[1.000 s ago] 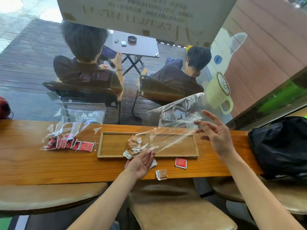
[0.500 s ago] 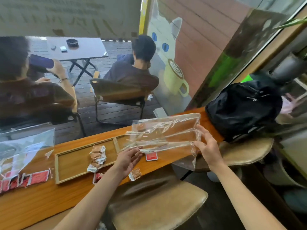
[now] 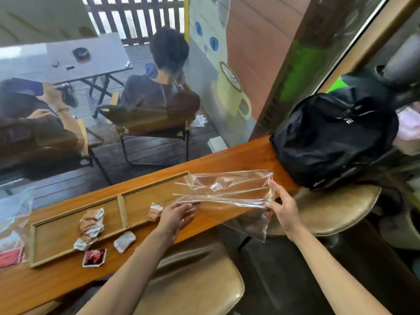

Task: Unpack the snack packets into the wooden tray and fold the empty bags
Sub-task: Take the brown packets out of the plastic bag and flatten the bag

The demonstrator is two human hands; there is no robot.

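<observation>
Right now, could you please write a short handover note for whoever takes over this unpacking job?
Left hand and right hand each hold an end of the clear bag, stretched above the counter's right end; it looks empty.
Wooden tray: crumpled packets in the left compartment, one packet in the right.
Left to do: fold this bag; tray the silver packet and red packet lying on the counter; unpack the other bag at far left.
</observation>
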